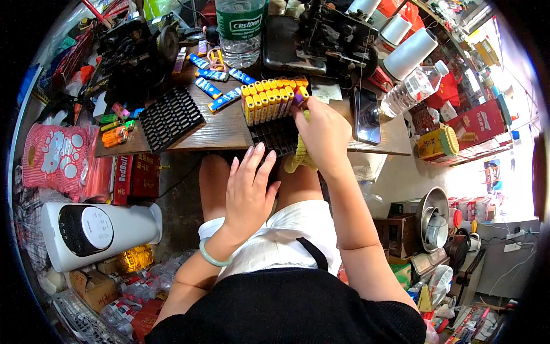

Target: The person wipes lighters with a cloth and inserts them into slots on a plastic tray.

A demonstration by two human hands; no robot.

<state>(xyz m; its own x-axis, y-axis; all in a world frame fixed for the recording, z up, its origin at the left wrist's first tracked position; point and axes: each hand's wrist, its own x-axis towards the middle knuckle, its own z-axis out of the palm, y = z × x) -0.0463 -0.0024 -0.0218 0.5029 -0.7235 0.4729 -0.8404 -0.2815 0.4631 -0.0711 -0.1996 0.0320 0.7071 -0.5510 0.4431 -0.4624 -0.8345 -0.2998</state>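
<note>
My right hand reaches to the right end of a block of yellow tube-like pieces with round tops, standing in tight rows. Its fingers are closed at a piece with a purple side; the fingertips are partly hidden. Just below, a yellow-green cloth hangs over the table edge, beside the right hand. My left hand, fingers stretched out and holding nothing, hovers above my lap. Close to its fingertips is a black slotted tray under the yellow block. I cannot tell whether the pieces sit in its slots.
Another black slotted tray lies left on the wooden table. Several blue-and-yellow pieces are scattered behind. A large water bottle, a sewing machine, a phone and a clear bottle stand or lie around.
</note>
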